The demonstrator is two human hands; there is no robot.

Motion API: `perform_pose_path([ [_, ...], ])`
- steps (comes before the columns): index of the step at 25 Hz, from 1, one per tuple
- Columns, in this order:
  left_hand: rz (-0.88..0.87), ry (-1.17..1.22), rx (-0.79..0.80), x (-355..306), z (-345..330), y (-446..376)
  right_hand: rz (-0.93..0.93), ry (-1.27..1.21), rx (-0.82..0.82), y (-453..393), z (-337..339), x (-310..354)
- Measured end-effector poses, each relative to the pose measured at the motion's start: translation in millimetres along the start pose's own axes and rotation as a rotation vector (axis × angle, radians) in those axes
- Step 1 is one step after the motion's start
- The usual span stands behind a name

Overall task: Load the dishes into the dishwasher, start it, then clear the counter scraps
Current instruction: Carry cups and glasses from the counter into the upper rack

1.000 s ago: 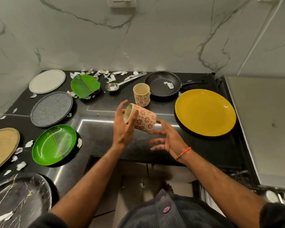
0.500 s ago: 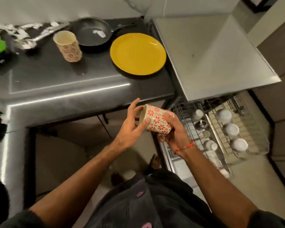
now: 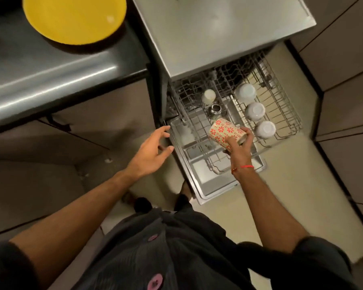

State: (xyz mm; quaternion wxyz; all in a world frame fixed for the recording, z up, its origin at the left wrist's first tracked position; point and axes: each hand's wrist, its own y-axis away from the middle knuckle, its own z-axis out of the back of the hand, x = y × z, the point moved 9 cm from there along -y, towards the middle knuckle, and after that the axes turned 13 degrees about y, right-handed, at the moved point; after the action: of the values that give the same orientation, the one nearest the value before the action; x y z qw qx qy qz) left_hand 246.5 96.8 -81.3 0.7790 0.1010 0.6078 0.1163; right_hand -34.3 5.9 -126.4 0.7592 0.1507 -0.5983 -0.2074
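Cup point(image 3: 224, 132), cream with red flowers, tilted, mouth down-right.

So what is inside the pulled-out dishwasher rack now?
The rack holds three white cups upside down, another white cup and a small metal item. The appliance top covers its back part.

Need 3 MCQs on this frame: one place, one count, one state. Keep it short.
1. Where is the floral cup?
A. on the counter
B. over the dishwasher rack
C. on the floor

2. How many white cups sit upside down along the rack's right side?
A. one
B. three
C. five

3. What is the left hand doing?
A. gripping the yellow plate
B. holding a spoon
C. open, holding nothing

Key: 1 B, the right hand grips it above the pulled-out rack. 2 B, three white cups in a row. 3 C, fingers spread near the dishwasher's edge.
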Motion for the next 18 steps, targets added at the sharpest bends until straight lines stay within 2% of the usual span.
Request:
perform_pose_path([
  [3,0.022,-0.036,-0.020,-6,-36,-12,0.063,0.482,-0.050,-61,16,-29],
  [6,0.037,-0.071,-0.046,-14,-66,-22,0.169,0.927,0.078,-99,-7,-58],
  [10,0.056,-0.104,-0.053,-20,-87,-22,0.301,1.165,0.226,-120,-33,-91],
  [15,0.131,-0.134,-0.063,-8,-84,-17,0.448,1.267,0.343,-120,-58,-103],
  [18,0.167,-0.137,-0.075,-1,-81,-14,0.472,1.306,0.385,-115,-66,-104],
])
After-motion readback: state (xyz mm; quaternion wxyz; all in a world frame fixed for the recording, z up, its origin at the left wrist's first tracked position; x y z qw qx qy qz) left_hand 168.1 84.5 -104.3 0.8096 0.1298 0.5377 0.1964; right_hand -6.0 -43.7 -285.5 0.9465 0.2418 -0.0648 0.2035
